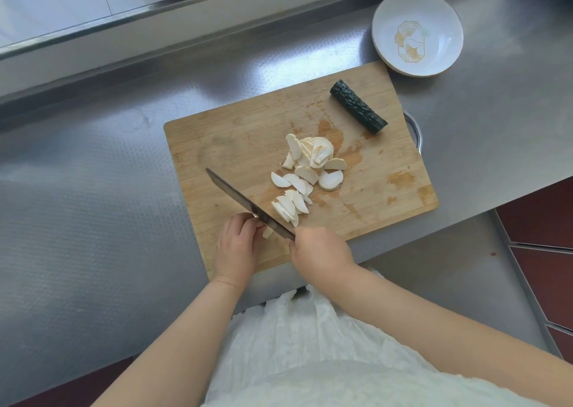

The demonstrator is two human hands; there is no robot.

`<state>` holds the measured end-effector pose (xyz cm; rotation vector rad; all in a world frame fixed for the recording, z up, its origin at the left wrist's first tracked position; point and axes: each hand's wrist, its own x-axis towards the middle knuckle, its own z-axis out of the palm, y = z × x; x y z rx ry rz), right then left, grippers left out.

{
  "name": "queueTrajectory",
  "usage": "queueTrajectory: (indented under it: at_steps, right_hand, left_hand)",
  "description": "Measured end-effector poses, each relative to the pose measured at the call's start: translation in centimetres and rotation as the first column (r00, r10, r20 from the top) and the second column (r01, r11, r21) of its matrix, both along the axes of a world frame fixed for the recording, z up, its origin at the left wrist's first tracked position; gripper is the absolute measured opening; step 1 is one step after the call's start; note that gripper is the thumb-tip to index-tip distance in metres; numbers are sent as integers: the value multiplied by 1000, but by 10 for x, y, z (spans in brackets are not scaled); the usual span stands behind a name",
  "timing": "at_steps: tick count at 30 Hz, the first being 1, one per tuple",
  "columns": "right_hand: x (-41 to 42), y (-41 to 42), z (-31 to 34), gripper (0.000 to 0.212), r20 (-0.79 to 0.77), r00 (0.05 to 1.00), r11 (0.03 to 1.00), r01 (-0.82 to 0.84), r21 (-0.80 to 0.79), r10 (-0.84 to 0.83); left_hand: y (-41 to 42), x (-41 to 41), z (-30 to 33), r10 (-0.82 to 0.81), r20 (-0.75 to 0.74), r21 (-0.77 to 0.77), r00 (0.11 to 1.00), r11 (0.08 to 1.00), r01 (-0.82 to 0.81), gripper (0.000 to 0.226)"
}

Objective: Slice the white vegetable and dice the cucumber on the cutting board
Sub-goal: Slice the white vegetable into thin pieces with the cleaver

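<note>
- The right hand (pixel 321 251) grips the handle of a dark-bladed kitchen knife (pixel 248 206), its blade angled across the rectangular wooden cutting board (pixel 387 195).
- The left hand (pixel 237 245) pinches a small remaining piece of white vegetable (pixel 267 232) against the blade.
- White half-moon slices (pixel 305 170) lie scattered mid-board.
- A dark green bumpy cucumber piece (pixel 358 106) lies whole near the board's far right corner.
- A white patterned bowl (pixel 417 32) stands on the steel counter (pixel 93 189) beyond.

Operator: both forearms bare, no sleeves in view, no gloves. Hands: left hand (pixel 237 245) & right hand (pixel 322 251) bare. Torso: white garment (pixel 310 354), crinkled, lightweight-looking fabric.
</note>
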<state>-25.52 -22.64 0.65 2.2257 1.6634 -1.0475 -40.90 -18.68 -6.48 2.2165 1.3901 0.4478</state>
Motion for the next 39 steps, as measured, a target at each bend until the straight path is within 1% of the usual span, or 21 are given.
queueTrajectory:
  at_steps: [1,4,8,12,14,17,18,20,22,24,26,29,34,37,39]
  right_hand:
    - [-1,1,0,15,13,1000,1000,-11,-9,11]
    - [-4,5,0,12,32,999,999,-15,-44,17]
    - [-8,8,-1,13,52,999,998,-7,-66,11]
    - [-15,15,-5,14,61,998,997,-10,-80,15]
    - [-17,17,-8,13,56,998,997,4,-76,0]
    - [-18,14,-11,13,64,998,998,15,-63,-11]
    - [-17,12,-13,14,64,998,998,15,-53,-12]
    - [-14,12,-16,18,40,999,999,27,-42,-25]
    - [-7,13,-18,25,-8,998,996,66,-58,-67]
    - [1,15,-20,27,-59,992,992,106,-75,-111]
    - [7,13,-22,27,-117,980,985,151,-81,-159]
    - [18,8,-23,25,-152,965,976,209,-53,-215]
    - [47,8,-22,26,-62,969,969,243,43,-241]
    - [55,9,-22,23,-79,958,958,281,61,-276]
    - [55,9,-22,22,-71,967,965,249,79,-244]
  left_hand:
    - [0,0,-1,1,4,6,1000,1000,-1,14]
    - [0,0,-2,10,21,12,1000,1000,-11,11]
    - [1,-1,-3,6,54,10,999,1000,-6,28]
    - [0,-1,-2,31,61,-13,998,999,-30,30]
    - [1,-1,-2,37,57,-24,998,999,-36,29]
    - [1,-2,-5,33,52,-34,998,999,-31,13]
    - [1,-2,-6,35,51,-37,998,999,-34,14]
    - [1,-2,-5,35,37,-39,999,999,-33,23]
    - [0,-2,-6,28,14,-40,1000,999,-27,22]
    - [-3,-3,-8,14,-20,-69,1000,997,-16,29]
    - [-5,-4,-10,7,-19,-81,1000,997,-9,30]
    - [-6,-4,-13,22,-7,-69,1000,997,-22,27]
    - [-3,15,-14,5,12,-69,1000,998,-4,27]
    - [5,36,-13,26,19,-95,999,995,-24,26]
    - [7,45,-11,31,2,-102,1000,994,-31,26]
